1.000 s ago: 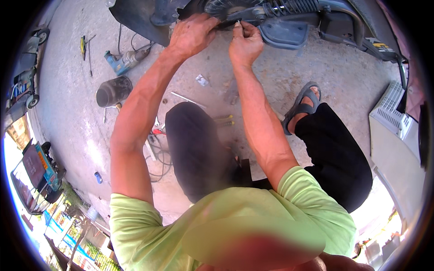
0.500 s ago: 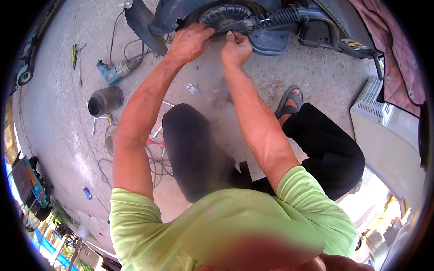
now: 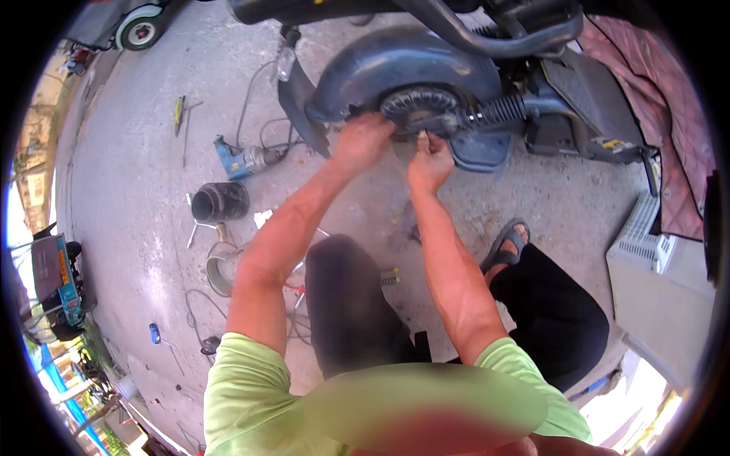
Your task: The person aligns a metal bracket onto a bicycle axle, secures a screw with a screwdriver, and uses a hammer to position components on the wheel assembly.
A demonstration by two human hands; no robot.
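Note:
A scooter's wheel [image 3: 420,105] sits under a dark curved fender [image 3: 411,61], with a coil-spring shock absorber [image 3: 502,112] running off to its right. My left hand [image 3: 365,142] is closed at the lower left edge of the wheel, its fingertips partly hidden there. Just right of it, my right hand [image 3: 431,163] pinches with thumb and finger below the wheel hub, close to the lower end of the shock. Whatever lies between those fingers is too small to make out. A flat dark footrest-like plate [image 3: 480,152] is beside my right hand.
On the concrete floor to the left lie a blue corded power drill [image 3: 242,158], a black cylinder [image 3: 220,201], a yellow-handled screwdriver [image 3: 179,114] and a blue-handled screwdriver [image 3: 155,333]. Cables run near my left arm. A pale cabinet [image 3: 658,281] and a reddish quilted cover [image 3: 677,129] stand at the right.
The view has tilted upward, so more of the fender and scooter body shows and everything sits lower. Both hands stay at the wheel, with little change in their grip.

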